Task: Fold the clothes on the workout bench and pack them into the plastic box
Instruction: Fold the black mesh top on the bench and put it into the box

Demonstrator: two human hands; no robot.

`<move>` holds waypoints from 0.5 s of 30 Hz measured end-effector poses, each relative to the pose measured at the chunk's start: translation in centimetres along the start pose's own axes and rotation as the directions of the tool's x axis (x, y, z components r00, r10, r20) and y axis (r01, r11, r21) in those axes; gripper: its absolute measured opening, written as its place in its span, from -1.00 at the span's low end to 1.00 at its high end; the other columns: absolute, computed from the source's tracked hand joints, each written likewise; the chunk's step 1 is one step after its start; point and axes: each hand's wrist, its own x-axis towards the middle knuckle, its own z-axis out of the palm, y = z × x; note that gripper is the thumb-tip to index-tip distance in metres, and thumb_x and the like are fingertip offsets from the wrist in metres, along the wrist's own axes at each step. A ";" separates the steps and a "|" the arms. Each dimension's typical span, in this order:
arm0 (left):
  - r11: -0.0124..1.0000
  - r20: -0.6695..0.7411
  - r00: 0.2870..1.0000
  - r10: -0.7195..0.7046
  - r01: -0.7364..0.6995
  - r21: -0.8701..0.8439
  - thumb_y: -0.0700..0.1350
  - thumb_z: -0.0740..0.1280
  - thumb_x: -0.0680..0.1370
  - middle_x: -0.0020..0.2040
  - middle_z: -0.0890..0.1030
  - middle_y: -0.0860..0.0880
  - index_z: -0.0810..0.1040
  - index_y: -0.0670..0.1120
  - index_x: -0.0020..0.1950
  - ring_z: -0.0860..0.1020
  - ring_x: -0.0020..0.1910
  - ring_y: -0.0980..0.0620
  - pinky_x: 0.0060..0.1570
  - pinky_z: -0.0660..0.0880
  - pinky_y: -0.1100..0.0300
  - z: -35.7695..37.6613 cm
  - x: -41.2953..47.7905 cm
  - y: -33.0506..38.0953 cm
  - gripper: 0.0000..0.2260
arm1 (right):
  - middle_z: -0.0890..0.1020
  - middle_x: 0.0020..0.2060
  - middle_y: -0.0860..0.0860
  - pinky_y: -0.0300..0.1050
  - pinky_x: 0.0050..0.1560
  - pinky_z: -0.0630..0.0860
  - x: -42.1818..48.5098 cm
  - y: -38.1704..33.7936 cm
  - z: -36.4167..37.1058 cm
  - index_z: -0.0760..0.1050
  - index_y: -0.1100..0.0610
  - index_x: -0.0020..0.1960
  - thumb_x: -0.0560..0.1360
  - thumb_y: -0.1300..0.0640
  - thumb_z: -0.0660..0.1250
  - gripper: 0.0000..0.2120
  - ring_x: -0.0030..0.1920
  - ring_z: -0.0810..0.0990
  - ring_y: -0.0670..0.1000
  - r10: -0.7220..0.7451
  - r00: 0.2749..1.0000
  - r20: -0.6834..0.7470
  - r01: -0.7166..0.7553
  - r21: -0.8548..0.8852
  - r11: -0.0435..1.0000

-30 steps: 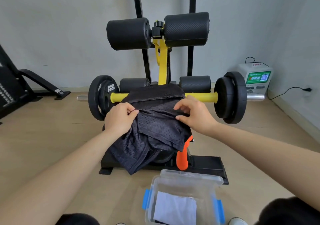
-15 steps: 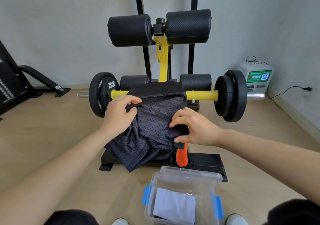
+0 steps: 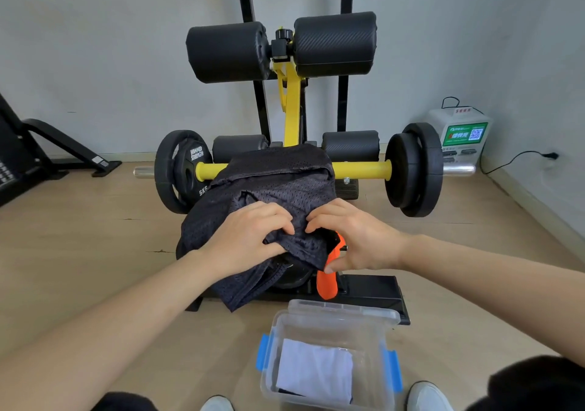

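Left hand (image 3: 250, 241): lying on the near part of the black mesh garment (image 3: 278, 185), fingers curling in and bunching the fabric.
Right hand (image 3: 353, 239): sitting just right of the left hand, fingertips almost meeting it, curling down and pinching the same fold; the thumb is pointing down beside an orange part (image 3: 327, 285).
Garment: draping over the counter (image 3: 370, 290) (a workout bench with a yellow bar (image 3: 361, 168) and weight plates (image 3: 414, 170)), one corner hanging at the near left.
Plastic box (image 3: 335, 314): standing open on the floor (image 3: 79, 220), just nearer than the counter, holding a folded white cloth (image 3: 316, 371).
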 end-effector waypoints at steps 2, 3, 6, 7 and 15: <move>0.996 -0.017 0.999 -0.045 0.043 -0.083 -0.14 0.49 0.46 0.18 0.63 0.13 0.66 0.03 0.00 0.54 0.21 0.10 0.24 0.48 0.02 -0.1 -0.1 -0.4 -0.85 | 0.45 0.25 -0.11 -0.04 0.30 0.39 -0.2 -0.3 0.3 0.40 -0.04 0.30 0.20 -0.20 0.59 -0.24 0.26 0.36 0.02 -0.002 1.000 -0.010 0.002 -0.023 1.000; 0.991 -0.016 0.997 -0.073 0.071 -0.115 -0.16 0.49 0.47 0.19 0.64 0.14 0.67 0.02 -0.01 0.53 0.22 0.13 0.29 0.46 0.06 -0.2 -0.1 -0.5 -0.86 | 0.44 0.26 -0.11 -0.05 0.30 0.39 -0.3 -0.4 0.4 0.38 -0.04 0.31 0.20 -0.22 0.58 -0.23 0.25 0.35 0.02 -0.004 1.000 -0.020 0.004 -0.042 0.999; 0.968 0.009 0.988 -0.152 0.150 -0.199 -0.18 0.48 0.47 0.17 0.64 0.18 0.67 -0.01 -0.03 0.52 0.22 0.19 0.32 0.41 0.13 -0.6 0.3 -0.4 -0.88 | 0.43 0.25 -0.08 -0.03 0.26 0.40 -0.3 -1.1 1.1 0.36 0.00 0.29 0.21 -0.22 0.56 -0.24 0.21 0.36 0.05 -0.021 0.998 -0.060 0.013 -0.125 0.992; 0.957 0.021 0.984 -0.179 0.179 -0.230 -0.19 0.48 0.48 0.17 0.64 0.18 0.68 -0.02 -0.04 0.52 0.21 0.21 0.31 0.40 0.13 -0.7 0.5 -0.3 -0.89 | 0.44 0.24 -0.07 0.00 0.22 0.42 -0.3 -1.2 1.4 0.36 0.01 0.28 0.22 -0.21 0.56 -0.26 0.19 0.38 0.06 -0.036 0.996 -0.084 0.022 -0.154 0.988; 0.785 0.130 0.929 -0.346 0.362 -0.503 -0.24 0.43 0.52 0.16 0.68 0.11 0.72 -0.04 -0.05 0.60 0.16 0.26 0.33 0.48 0.13 -2.1 1.0 0.2 -0.88 | 0.62 -0.02 -0.04 0.02 0.02 0.52 0.6 -1.7 1.3 0.55 0.07 0.20 0.41 -0.07 0.50 -0.58 -0.02 0.54 0.04 -0.076 0.955 -0.287 0.051 -0.093 0.994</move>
